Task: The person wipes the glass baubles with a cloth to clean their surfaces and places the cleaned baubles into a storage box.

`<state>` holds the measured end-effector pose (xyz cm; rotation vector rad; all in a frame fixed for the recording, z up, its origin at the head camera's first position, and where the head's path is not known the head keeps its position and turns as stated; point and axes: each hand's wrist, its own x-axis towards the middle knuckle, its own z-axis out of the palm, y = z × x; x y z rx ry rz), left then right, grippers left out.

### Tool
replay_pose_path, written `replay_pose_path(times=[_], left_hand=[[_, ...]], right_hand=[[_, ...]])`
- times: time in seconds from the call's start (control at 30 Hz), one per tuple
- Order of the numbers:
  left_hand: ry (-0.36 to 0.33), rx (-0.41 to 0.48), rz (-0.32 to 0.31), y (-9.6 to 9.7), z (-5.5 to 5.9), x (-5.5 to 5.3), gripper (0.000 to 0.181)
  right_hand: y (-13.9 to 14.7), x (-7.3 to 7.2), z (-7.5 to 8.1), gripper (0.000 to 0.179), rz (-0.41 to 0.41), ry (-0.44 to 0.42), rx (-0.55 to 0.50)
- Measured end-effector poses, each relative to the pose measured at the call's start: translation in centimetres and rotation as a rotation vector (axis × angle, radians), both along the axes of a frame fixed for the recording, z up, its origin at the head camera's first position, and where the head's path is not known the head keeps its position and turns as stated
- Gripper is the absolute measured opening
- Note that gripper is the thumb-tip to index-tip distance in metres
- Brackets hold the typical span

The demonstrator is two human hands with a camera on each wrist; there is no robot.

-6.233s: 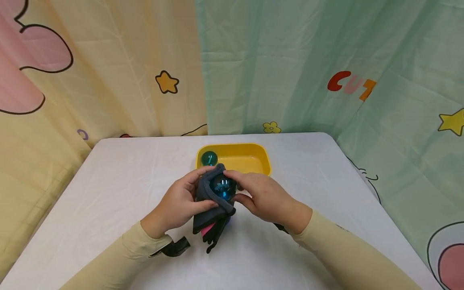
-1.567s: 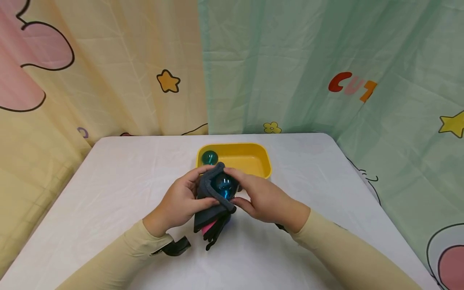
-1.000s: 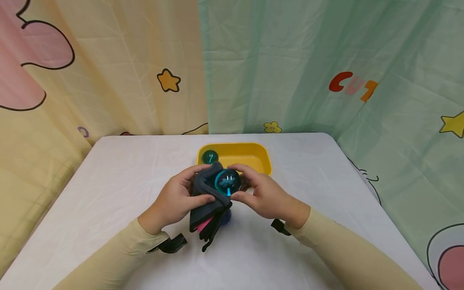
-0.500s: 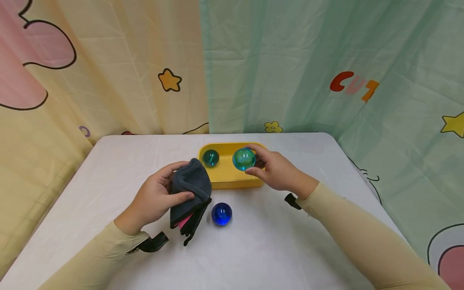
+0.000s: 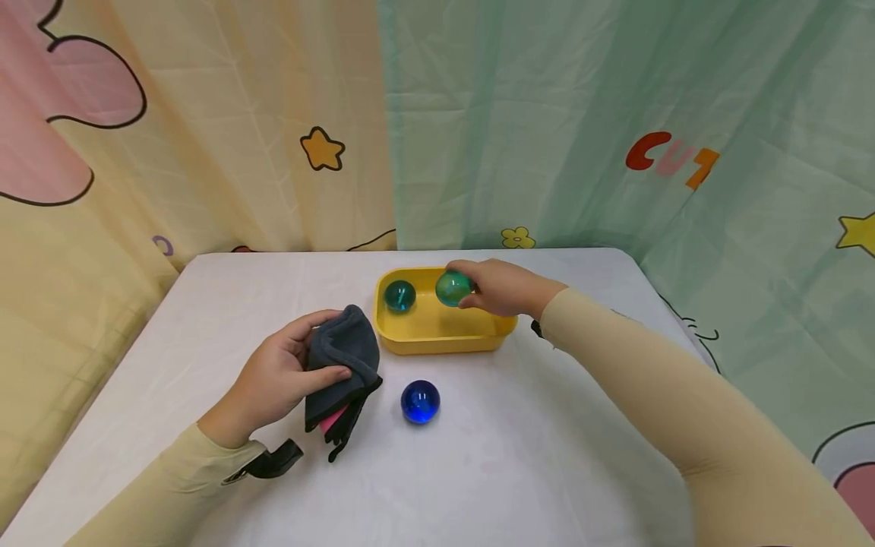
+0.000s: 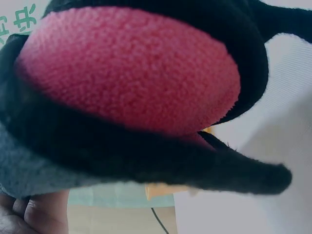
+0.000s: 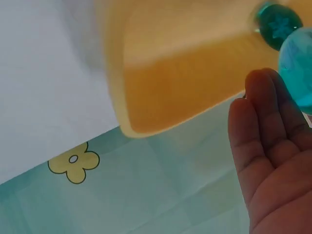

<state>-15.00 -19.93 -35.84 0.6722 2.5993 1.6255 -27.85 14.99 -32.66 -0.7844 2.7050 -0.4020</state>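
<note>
My left hand grips a folded grey cloth with black edging, held over the table left of the tray. Its pink inner side fills much of the left wrist view. Between thumb and fingers, my right hand pinches a clear light-green ball above the yellow tray. In the right wrist view the same ball shows partly, at the right edge. A darker teal ball sits in the tray's left end. Nearer to me, a deep blue ball rests on the table.
A white cloth covers the table. Printed curtains stand behind and along both sides of it. A dark strap hangs from the left wrist.
The right hand has drawn the ball out of the cloth and carried it forward over the tray. The left hand has moved left with the cloth, uncovering the blue ball.
</note>
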Motion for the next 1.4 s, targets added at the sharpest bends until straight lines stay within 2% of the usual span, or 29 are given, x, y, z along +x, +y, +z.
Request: replay_pose_path(times=[0.13,0.3,0.5,0.77,0.93,1.4], left_hand=[[-0.015,0.005,0.000,0.1,-0.2,0.0,0.071],[-0.028,0.014,-0.003,0.2,-0.5,-0.1,0.071],[-0.036,0.019,-0.009,0.3,-0.5,-0.1,0.071],[-0.046,-0.002,-0.003,0.5,-0.6,-0.1,0.070],[-0.044,-0.012,0.001,0.5,-0.7,0.0,0.070],[-0.044,0.004,-0.016,1.0,-0.9,0.1,0.070]], right_hand=[[-1.3,-1.5,-0.4,0.058,-0.013,-0.046,0.111],[-2.6,-2.9,-0.9,0.059,-0.018,-0.063,0.211],[-3.7,-3.7,-1.4,0.063,-0.049,-0.138,0.243],[-4.5,-4.8,-2.7,0.064,-0.037,-0.177,0.254],[-4.7,-5.1,-3.5,0.065,-0.007,-0.146,0.278],[-5.2,-4.6,-3.4,0.066,0.000,-0.108,0.306]])
